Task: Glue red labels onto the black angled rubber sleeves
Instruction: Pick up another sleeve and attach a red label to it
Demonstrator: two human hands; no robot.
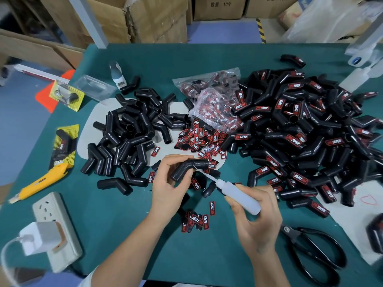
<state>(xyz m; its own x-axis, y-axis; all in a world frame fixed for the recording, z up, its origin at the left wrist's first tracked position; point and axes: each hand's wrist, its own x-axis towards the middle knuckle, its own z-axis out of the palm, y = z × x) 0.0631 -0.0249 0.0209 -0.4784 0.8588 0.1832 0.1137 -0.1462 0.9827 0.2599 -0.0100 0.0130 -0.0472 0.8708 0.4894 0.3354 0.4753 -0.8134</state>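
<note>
A person's two bare hands work over a green worktop (124, 224). The left hand (169, 186) holds a black angled rubber sleeve (189, 167) just above the surface — its grip closed around the sleeve's lower leg, thumb on the front. The right hand (258, 216) grips a small white glue bottle (238, 194), fingers curled round the body, the thin nozzle touching the sleeve near its bend. Loose red labels (200, 139) lie scattered just beyond the hands. A heap of unlabelled sleeves (128, 133) sits to the left — a larger heap of labelled sleeves (300, 131) to the right. Black scissors (317, 253) lie near the right wrist.
</note>
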